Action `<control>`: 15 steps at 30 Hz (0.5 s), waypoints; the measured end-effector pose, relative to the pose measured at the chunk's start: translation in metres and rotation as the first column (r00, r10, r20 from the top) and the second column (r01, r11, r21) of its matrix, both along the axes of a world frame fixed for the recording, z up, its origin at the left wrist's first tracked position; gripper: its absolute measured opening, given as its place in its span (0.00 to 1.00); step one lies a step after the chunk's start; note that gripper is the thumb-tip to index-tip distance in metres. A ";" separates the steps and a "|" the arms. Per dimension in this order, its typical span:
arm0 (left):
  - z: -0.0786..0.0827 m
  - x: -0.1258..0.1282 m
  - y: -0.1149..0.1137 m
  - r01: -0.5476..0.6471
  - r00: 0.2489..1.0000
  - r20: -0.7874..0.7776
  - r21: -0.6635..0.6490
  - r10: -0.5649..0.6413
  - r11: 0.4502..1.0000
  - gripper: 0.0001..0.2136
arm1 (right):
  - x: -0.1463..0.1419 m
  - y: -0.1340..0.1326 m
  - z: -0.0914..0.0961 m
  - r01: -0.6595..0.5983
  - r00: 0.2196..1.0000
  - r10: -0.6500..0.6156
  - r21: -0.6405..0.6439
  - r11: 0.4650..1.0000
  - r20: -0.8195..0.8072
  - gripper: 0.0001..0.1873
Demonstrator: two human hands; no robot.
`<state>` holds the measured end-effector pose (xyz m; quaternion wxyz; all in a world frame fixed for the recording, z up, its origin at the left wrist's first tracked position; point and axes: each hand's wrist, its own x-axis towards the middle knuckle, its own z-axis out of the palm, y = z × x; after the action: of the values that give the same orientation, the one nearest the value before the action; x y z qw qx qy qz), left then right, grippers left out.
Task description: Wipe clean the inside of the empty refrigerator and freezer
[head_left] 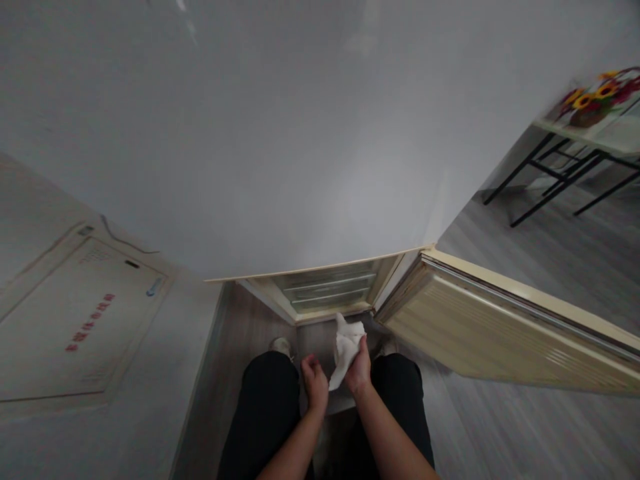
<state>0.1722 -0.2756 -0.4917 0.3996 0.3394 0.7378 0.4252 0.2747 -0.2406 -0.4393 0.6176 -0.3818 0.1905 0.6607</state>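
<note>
White cloth (346,350) in the right hand (360,370), by an open fridge (320,319)
The right hand pinches the cloth between thumb and fingers, low in the middle of the frame; the left hand (315,383) is half open just beside it, fingers softly curled, nothing seen in it; the step in hand looks like getting the cloth ready; the next move seems to call for a firm hold on it; just above the hands, the fridge is too dim inside to tell what it holds; its door (500,327) sticks out at lower right; at upper right, a basket (587,119) holds bright flowers (607,90); the wall box (75,300) at left is shut.
</note>
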 end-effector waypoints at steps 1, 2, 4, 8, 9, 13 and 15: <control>0.005 0.001 -0.003 0.019 1.000 0.008 0.013 -0.019 1.000 0.16 | -0.001 -0.002 0.000 0.018 1.000 -0.019 0.016 1.000 0.014 0.26; 0.012 0.004 -0.006 0.075 0.997 0.030 0.040 -0.076 0.996 0.16 | -0.002 -0.004 0.000 0.024 0.999 -0.025 0.034 0.999 0.028 0.26; 0.028 0.009 -0.014 0.326 0.938 0.079 0.131 -0.337 0.936 0.17 | -0.001 -0.010 0.001 0.001 0.998 -0.004 0.051 0.999 0.059 0.25; 0.050 0.012 -0.028 0.570 0.822 -0.088 0.159 -0.563 0.806 0.09 | -0.001 -0.028 0.008 0.007 0.997 -0.015 0.093 0.996 0.082 0.24; 0.053 0.010 -0.031 0.560 0.829 -0.118 0.164 -0.547 0.812 0.08 | -0.003 -0.032 0.010 0.009 0.998 -0.018 0.131 0.991 0.068 0.24; 0.073 0.003 -0.040 0.491 0.871 -0.181 0.259 -0.457 0.832 0.09 | -0.020 -0.049 0.007 -0.109 0.993 0.090 0.266 0.958 0.081 0.25; 0.094 0.002 -0.039 0.557 0.829 -0.234 0.266 -0.508 0.787 0.09 | -0.029 -0.056 -0.002 -0.247 0.966 0.215 0.278 0.928 0.140 0.20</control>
<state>0.1742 -0.3143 -0.3980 0.3857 0.6255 0.5596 0.3832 0.2459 -0.2967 -0.4416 0.5944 -0.3408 0.0106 0.7283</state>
